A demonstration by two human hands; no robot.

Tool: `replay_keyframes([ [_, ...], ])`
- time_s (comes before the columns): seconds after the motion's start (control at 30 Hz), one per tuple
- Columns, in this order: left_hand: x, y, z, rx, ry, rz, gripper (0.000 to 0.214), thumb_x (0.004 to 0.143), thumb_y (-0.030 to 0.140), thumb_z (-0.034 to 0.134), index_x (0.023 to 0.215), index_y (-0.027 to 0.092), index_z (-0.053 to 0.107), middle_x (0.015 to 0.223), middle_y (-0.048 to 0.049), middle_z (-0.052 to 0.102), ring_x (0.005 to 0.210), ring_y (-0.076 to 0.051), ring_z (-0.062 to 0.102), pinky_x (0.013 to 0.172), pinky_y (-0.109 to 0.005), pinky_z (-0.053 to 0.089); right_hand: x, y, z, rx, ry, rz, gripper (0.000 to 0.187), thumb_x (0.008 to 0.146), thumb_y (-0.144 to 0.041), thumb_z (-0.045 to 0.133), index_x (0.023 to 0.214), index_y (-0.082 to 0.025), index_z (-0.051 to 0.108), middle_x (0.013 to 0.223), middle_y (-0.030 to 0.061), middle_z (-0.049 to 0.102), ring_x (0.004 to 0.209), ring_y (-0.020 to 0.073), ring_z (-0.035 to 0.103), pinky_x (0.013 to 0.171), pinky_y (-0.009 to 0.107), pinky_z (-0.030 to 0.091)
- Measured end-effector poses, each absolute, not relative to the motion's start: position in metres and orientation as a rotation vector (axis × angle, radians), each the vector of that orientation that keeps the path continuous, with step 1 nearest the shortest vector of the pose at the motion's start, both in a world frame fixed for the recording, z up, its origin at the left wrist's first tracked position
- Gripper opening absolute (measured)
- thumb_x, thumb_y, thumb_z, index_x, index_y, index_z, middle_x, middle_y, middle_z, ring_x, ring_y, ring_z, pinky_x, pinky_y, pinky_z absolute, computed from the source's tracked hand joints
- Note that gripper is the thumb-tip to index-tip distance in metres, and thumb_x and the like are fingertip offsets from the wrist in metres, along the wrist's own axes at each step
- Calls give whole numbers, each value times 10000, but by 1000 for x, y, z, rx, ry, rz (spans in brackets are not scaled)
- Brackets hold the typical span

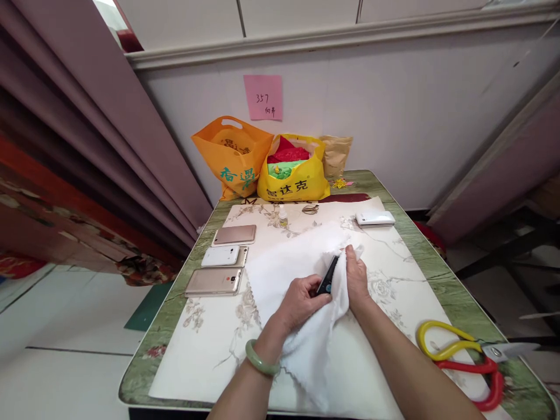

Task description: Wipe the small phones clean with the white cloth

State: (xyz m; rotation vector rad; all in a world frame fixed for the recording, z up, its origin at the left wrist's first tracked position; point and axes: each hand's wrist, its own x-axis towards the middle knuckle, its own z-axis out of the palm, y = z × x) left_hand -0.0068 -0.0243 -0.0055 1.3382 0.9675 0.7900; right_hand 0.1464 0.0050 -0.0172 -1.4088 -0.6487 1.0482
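Note:
A slim black phone [327,276] with a bluish round mark near its lower end is tilted between my hands. Its lower end is gripped by my left hand [303,300], fingers curled round it; a green bangle [261,357] sits on that wrist. Pinched in my right hand [356,274] is a white cloth [280,274], bunched against the phone's right side and covering part of it. The rest of the cloth spreads over the floral sheet [196,361] and hangs in folds below my hands.
Several phones [214,281] lie at the left, and a white phone [375,218] at the far right. Scissors [476,356] rest at the right front edge. A small bottle [283,217], an orange bag [231,157] and a yellow bag [293,182] stand at the back.

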Motion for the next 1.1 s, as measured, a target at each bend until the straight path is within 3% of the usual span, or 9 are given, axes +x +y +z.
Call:
replay_keyframes([
  [0.2,-5,-22,-6,1270,938,845,232,748,316,697,874,129,645,693,14,550,621,-94,463,569,-217,345,142,5,-23,-1364,-855,1026,542,780,-720,525,622,-211,429,504,-53,410,476,109,384,444,236,352],
  [0.4,-2,-18,-15,1134,977,980,277,718,347,737,836,156,575,614,54,514,507,-65,415,484,-197,328,140,5,-33,-1354,-1239,968,497,833,-653,503,652,-191,502,562,-27,477,539,128,433,519,241,379],
  [0.57,-2,-14,-22,1069,1001,1077,353,705,399,745,829,192,487,581,67,549,442,-82,480,449,-205,395,139,4,-33,-1369,-1468,894,430,864,-588,507,714,-188,548,596,-21,528,570,138,480,562,239,394],
  [0.73,-5,-15,-11,1129,983,1088,322,784,458,658,878,197,494,563,58,560,446,-101,525,457,-211,427,143,3,-28,-1315,-1482,955,432,894,-564,462,683,-189,509,582,-21,505,569,136,467,560,238,383],
  [0.97,-7,-12,-10,919,1200,1101,405,787,590,594,757,202,484,390,88,438,283,-57,329,293,-165,221,148,2,-29,-1168,-1638,1153,449,896,-542,486,626,-182,488,565,-28,458,551,115,412,529,226,340],
  [1.1,-7,-12,-14,877,1206,1098,416,766,591,622,754,197,490,386,79,465,274,-57,363,289,-151,250,145,2,-35,-1232,-1500,1156,505,890,-577,473,572,-187,437,519,-32,403,507,105,369,495,232,318],
])
